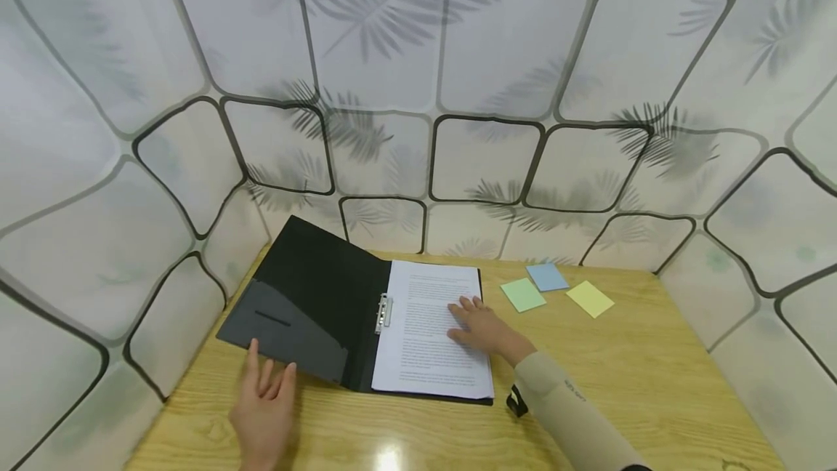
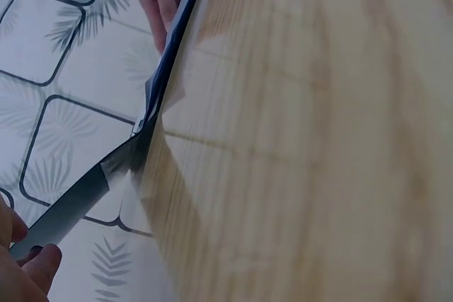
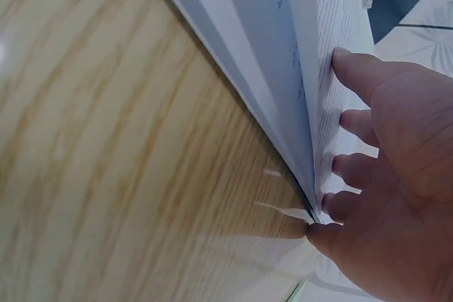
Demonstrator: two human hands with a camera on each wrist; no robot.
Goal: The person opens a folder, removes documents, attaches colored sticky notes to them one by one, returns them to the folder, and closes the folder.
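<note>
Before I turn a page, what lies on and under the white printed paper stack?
On top: the person's bare right hand, covering some print. Underneath: the black folder's right cover, a thin rim showing past the stack; anything else there is hidden.

A pale wooden tabletop (image 1: 654, 355) with streaked grain is being enclosed at the back and at both sides by a whitish backdrop (image 1: 484, 158). The backdrop is being patterned by black and grey rounded outlines and by grey, fern-like leaves. Toward the back right, a square blue note (image 1: 547, 277) is being flanked by a green note (image 1: 523, 295), just beside it to the left, and a yellow note (image 1: 590, 299) to the right. Near the front, a bright glare (image 1: 388, 458) is being reflected by the wood.
</note>
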